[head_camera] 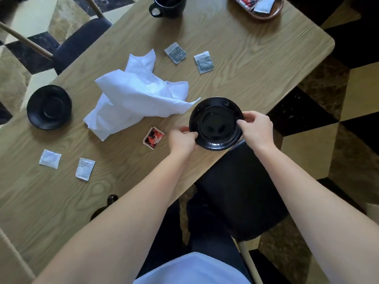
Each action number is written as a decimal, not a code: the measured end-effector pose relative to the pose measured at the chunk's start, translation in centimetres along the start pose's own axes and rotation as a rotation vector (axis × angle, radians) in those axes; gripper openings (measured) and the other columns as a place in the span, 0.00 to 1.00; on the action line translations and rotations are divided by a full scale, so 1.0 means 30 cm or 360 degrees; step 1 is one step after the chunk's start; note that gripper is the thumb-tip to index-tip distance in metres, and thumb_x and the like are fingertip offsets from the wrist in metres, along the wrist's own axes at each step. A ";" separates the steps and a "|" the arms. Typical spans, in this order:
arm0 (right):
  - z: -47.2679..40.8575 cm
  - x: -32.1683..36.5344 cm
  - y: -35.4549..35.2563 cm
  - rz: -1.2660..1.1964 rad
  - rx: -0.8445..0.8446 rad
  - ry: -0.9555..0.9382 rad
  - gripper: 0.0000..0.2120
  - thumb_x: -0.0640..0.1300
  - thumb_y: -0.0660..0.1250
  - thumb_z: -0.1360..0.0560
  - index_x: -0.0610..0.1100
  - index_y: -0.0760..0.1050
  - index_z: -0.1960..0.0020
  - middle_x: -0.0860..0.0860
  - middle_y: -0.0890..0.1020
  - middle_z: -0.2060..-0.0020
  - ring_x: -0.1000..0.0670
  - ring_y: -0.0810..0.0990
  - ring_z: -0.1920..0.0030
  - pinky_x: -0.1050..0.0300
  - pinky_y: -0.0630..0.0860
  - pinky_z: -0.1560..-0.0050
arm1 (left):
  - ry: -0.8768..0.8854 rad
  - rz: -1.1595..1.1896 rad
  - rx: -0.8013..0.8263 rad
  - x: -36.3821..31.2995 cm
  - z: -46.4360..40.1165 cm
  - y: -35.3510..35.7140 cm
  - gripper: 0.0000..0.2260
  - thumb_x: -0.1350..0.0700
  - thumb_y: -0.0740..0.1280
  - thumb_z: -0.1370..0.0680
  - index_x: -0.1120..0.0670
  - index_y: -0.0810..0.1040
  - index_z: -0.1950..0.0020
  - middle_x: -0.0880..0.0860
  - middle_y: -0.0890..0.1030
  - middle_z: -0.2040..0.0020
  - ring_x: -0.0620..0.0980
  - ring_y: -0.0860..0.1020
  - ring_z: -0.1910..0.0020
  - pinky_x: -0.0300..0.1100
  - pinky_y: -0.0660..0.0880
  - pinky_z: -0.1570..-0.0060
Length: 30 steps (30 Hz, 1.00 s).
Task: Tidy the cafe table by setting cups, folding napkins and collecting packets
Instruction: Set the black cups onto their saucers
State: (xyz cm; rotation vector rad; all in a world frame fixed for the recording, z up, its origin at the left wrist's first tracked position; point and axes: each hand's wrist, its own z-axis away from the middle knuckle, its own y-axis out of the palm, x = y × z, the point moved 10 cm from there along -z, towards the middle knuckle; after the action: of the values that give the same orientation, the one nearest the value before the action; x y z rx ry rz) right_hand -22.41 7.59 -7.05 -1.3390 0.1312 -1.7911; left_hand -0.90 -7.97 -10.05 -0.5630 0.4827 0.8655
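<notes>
A black saucer (215, 124) is held over the table's near edge, gripped at its rim by my left hand (181, 138) and my right hand (256, 128). A second black saucer (49, 107) lies at the table's left edge. A crumpled white napkin (135, 95) lies mid-table. A black mug (168, 6) stands at the far edge. Two grey packets (175, 52) (203, 62) lie beyond the napkin, a red packet (153, 138) beside my left hand, and two white packets (50, 158) (85, 168) at the near left.
A brown tray (264, 14) at the far right corner holds a red and a white packet. The wooden table (256, 58) has a dark chair (240, 193) at its near edge below the saucer and another chair (80, 42) at the far left. A dark object (111, 198) shows beside my left forearm.
</notes>
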 end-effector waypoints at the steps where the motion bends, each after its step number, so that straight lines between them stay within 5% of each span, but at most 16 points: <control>1: 0.027 0.003 0.023 0.0010 0.0035 -0.0026 0.12 0.41 0.70 0.24 0.44 0.83 0.41 0.53 0.85 0.52 0.55 0.83 0.50 0.68 0.75 0.52 | -0.0004 0.0015 -0.0014 0.025 0.016 -0.037 0.08 0.66 0.70 0.24 0.58 0.78 0.47 0.58 0.84 0.50 0.57 0.85 0.55 0.44 0.83 0.61; 4: 0.114 -0.002 0.097 0.0063 0.0148 -0.0060 0.11 0.41 0.70 0.24 0.44 0.83 0.42 0.58 0.83 0.57 0.61 0.81 0.53 0.73 0.71 0.57 | -0.0034 0.0009 -0.0019 0.123 0.051 -0.137 0.13 0.66 0.70 0.24 0.59 0.78 0.40 0.57 0.83 0.45 0.56 0.85 0.54 0.47 0.84 0.57; 11: 0.266 -0.073 0.269 0.0153 0.0377 0.0005 0.10 0.41 0.72 0.25 0.44 0.84 0.44 0.52 0.86 0.54 0.52 0.84 0.50 0.46 0.82 0.43 | -0.0183 -0.0027 -0.0167 0.327 0.105 -0.320 0.24 0.66 0.71 0.25 0.60 0.72 0.29 0.57 0.80 0.38 0.55 0.85 0.54 0.47 0.84 0.57; 30: 0.304 -0.106 0.366 0.0078 0.0435 0.0182 0.11 0.41 0.73 0.24 0.45 0.82 0.42 0.52 0.85 0.51 0.50 0.83 0.47 0.44 0.82 0.42 | -0.0238 -0.0106 -0.0116 0.351 0.086 -0.398 0.21 0.66 0.72 0.25 0.60 0.75 0.32 0.59 0.81 0.43 0.54 0.85 0.57 0.46 0.84 0.59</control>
State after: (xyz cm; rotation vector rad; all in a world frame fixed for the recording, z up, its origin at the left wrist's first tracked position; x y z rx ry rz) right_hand -8.53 6.60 -11.55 -1.0325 -0.0190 -1.7728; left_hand 15.13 -6.57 -11.33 -0.5735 0.2958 0.8571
